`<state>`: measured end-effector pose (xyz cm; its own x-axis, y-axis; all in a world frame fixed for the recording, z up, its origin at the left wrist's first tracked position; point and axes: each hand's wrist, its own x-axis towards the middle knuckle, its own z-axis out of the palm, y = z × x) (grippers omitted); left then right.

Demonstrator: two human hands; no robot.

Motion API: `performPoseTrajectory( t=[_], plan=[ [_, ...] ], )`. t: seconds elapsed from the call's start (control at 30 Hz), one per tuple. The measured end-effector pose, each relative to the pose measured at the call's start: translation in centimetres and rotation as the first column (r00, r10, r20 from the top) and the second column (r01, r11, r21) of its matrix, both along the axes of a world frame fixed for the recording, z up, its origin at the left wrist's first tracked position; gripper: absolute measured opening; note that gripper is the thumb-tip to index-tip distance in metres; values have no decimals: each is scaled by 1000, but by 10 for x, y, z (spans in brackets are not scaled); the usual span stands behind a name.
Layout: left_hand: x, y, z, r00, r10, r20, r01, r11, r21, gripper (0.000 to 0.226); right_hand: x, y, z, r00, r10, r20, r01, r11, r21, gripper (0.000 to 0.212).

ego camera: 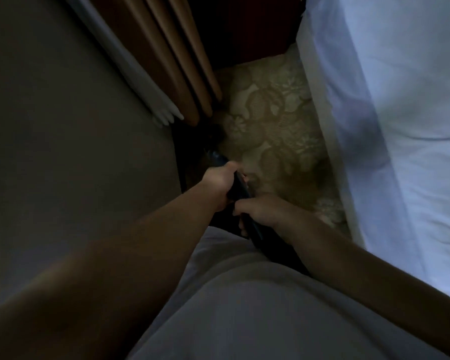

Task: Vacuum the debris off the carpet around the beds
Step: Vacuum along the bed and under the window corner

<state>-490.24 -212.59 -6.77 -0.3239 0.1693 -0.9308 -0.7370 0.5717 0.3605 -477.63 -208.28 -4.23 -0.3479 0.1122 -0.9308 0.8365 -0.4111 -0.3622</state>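
A dark vacuum wand point(240, 189) runs from my waist down toward the floor by the wall. My left hand point(220, 179) grips it further along, near its lower part. My right hand point(260, 211) holds the wand closer to my body. The wand's lower end point(213, 154) fades into shadow at the foot of the curtains, so the nozzle is hidden. The patterned beige carpet point(273, 120) fills the narrow strip between the wall and the bed. No debris shows in this dim light.
A bed with a white sheet point(390, 126) lines the right side. A plain wall point(63, 126) stands on the left, with brown curtains point(172, 61) and a white sheer hanging by it. Dark furniture point(247, 29) closes the far end of the strip.
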Motion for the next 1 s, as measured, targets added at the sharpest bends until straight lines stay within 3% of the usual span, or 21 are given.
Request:
performPoseTrajectory(
  t=[0.17,0.57,0.9,1.0],
  plan=[
    [-46,46,-13,987,-160,8,160,986,-47,28,-39,27,-6,985,-175,4,175,984,-28,16],
    [-139,152,-64,956,-291,-23,291,956,25,17,-130,109,-58,948,-318,4,318,947,-38,15],
    [-96,235,-84,909,-417,1,407,889,210,32,-96,168,-63,913,-400,83,375,901,219,13],
    [-79,268,-91,881,-474,5,457,852,257,20,-84,191,-72,893,-444,68,411,869,274,16]
  ],
)
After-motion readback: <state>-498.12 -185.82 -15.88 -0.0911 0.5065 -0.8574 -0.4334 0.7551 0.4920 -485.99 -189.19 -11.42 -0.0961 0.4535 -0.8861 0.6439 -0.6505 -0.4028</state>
